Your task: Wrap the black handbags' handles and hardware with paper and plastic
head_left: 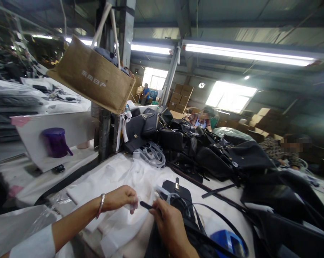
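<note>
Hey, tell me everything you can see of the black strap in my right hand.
The strap is narrow and black with a rounded tip, and looks like leather or something similar. Your right hand grips it, leaving a short straight end sticking out, slanted slightly up toward your left hand. The tip ends close to that hand; I can't tell whether they touch. White sheeting lies behind it in this view. Your right hand hides the rest, so its full length can't be judged.

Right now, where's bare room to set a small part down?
White table, between the loose black strip and blue case, though a strap arcs across it. Crowded: the far side, piled with bags; around the right hand; the left side, under white sheets.
</note>
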Demonstrator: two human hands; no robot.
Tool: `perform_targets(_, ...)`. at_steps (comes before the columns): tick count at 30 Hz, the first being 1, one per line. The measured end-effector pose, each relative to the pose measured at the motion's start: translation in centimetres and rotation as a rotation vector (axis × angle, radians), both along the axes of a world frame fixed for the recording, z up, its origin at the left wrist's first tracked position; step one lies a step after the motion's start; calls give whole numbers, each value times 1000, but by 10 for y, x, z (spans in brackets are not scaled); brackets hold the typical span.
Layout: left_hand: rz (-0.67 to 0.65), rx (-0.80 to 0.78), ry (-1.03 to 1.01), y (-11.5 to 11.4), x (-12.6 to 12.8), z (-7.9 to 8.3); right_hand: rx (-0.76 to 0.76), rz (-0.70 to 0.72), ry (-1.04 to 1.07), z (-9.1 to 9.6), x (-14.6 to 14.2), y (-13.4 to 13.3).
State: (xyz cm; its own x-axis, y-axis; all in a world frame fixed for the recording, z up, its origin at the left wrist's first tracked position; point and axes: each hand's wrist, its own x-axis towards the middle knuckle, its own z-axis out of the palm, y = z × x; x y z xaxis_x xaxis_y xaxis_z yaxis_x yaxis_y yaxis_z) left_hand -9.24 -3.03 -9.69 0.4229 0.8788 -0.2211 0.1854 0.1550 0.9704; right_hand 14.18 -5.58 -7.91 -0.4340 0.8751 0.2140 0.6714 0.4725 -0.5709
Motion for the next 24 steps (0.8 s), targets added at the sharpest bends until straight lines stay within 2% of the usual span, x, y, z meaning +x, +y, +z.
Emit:
perform_targets(8, -27, 22, 32, -3, 1, 2, 72, 6, -48, -1, 0, 0)
perform_targets(18, -67, 66, 76, -2, 0, 3, 37, 45, -181, -3, -1, -2)
perform_targets(21, -61, 94, 114, -3, 1, 4, -21, 69, -105, -3, 0, -1)
perform_targets(24, -53, 128, 159, -2, 1, 2, -87, 31, 15, -3, 2, 0)
